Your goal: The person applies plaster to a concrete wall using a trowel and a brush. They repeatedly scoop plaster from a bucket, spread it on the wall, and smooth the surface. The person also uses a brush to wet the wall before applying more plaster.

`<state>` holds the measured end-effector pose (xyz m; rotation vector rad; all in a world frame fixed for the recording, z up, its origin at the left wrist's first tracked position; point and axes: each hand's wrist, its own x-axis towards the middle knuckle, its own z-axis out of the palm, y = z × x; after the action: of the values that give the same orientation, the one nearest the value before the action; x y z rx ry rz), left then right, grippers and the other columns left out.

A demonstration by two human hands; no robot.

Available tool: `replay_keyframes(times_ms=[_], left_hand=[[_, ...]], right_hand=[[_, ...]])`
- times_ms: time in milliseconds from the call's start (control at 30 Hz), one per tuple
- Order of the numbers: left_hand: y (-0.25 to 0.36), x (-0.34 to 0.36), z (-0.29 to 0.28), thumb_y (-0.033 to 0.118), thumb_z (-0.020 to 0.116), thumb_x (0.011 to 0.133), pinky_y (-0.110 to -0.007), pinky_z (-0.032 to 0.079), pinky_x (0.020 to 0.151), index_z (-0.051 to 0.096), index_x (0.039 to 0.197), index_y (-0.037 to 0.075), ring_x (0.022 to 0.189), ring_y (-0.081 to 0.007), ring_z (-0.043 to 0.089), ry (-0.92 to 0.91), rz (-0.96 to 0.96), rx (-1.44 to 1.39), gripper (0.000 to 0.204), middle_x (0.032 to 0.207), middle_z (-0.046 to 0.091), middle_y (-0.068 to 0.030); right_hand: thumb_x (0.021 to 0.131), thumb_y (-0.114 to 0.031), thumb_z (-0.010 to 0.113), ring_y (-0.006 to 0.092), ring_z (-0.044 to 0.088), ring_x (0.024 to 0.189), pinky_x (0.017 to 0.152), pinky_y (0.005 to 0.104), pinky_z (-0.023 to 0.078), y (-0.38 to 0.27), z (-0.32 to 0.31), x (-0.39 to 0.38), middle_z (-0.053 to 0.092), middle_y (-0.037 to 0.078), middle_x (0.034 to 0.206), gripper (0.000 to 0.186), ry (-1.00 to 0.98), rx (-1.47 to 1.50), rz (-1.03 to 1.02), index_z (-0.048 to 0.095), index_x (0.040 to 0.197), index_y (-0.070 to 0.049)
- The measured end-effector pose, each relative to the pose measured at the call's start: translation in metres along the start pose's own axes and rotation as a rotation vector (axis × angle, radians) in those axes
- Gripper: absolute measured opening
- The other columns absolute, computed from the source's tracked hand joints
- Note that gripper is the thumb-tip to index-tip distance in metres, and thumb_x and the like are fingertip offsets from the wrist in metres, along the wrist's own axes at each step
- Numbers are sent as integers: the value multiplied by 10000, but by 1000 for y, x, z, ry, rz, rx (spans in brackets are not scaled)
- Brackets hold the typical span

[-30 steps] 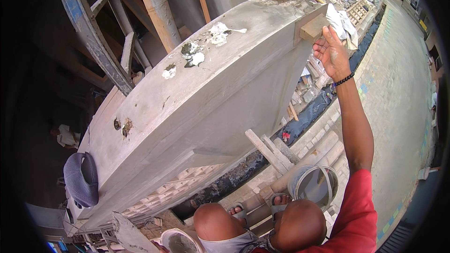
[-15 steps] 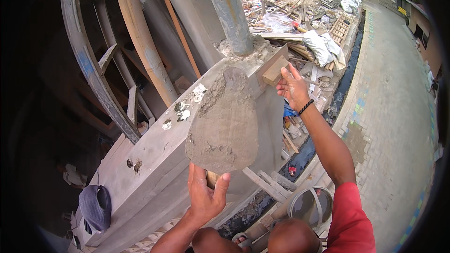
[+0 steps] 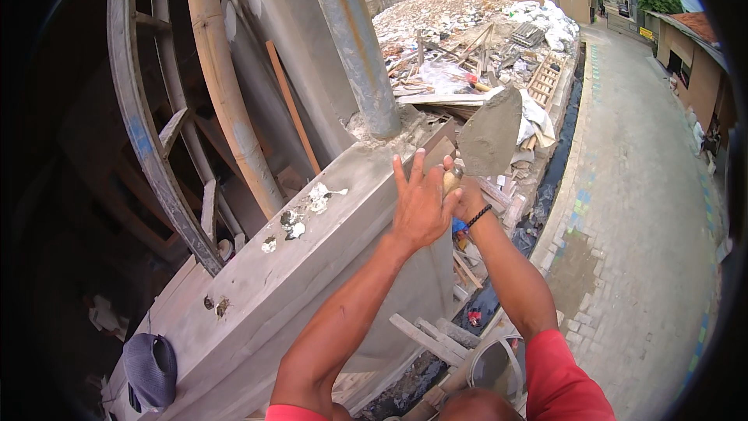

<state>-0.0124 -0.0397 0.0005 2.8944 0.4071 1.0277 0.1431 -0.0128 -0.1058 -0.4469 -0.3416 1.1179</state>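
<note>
My left hand (image 3: 421, 203) has its fingers spread beside the wooden handle of a mortar-coated trowel (image 3: 491, 129). My right hand (image 3: 467, 199), wearing a dark bead bracelet, is closed around that handle, partly hidden behind my left hand. The blade is raised at the right end of the concrete ledge (image 3: 327, 234). A wooden board (image 3: 439, 148) at the ledge's end is partly covered by my fingers. Holes and white patches mark the ledge top. A rusty grey pipe (image 3: 351, 47) stands upright in rough mortar there.
A ladder (image 3: 128, 86) and a bamboo pole (image 3: 226, 86) stand on the left. A grey cap (image 3: 148, 366) sits on the ledge. Below are a bucket (image 3: 495, 362), planks (image 3: 428, 343) and a drain (image 3: 566, 132) beside the road (image 3: 639, 226). Rubble (image 3: 460, 27) lies beyond.
The trowel has moved up and right from over the ledge. My left hand has let go; my right hand has left the wooden block and taken the handle. The view has tilted upward.
</note>
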Motion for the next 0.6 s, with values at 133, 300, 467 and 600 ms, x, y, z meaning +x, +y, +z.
replay_keyframes(times_ms=[133,300,467,600], left_hand=[[-16,-5,2,321,509,901,-620,28,1072,468,1168,-35,1321,-429,257,-62,21,80,447,1201,527,-204],[-25,-7,6,352,494,906,-620,37,1078,479,1185,-10,1332,-420,238,-54,170,151,458,1188,535,-181],[-21,-2,4,366,478,912,-611,55,1085,469,1216,6,1336,-421,226,-201,136,208,471,1196,527,-196],[-30,-6,9,369,471,916,-608,64,1088,463,1232,10,1341,-423,216,-155,120,216,479,1198,526,-208]], right_hand=[[855,-196,665,138,580,766,635,290,505,3,8,-5,579,13,863,168,-41,-50,-35,565,972,-127],[847,-247,686,117,574,745,610,288,505,-3,11,-11,576,-4,835,187,-85,-46,47,559,938,-144],[833,-214,706,115,569,677,548,295,507,-1,13,-9,572,-25,799,185,-32,2,-22,553,914,-147],[828,-199,711,113,568,663,544,291,510,1,16,-10,572,-34,791,186,-26,28,7,551,914,-154]])
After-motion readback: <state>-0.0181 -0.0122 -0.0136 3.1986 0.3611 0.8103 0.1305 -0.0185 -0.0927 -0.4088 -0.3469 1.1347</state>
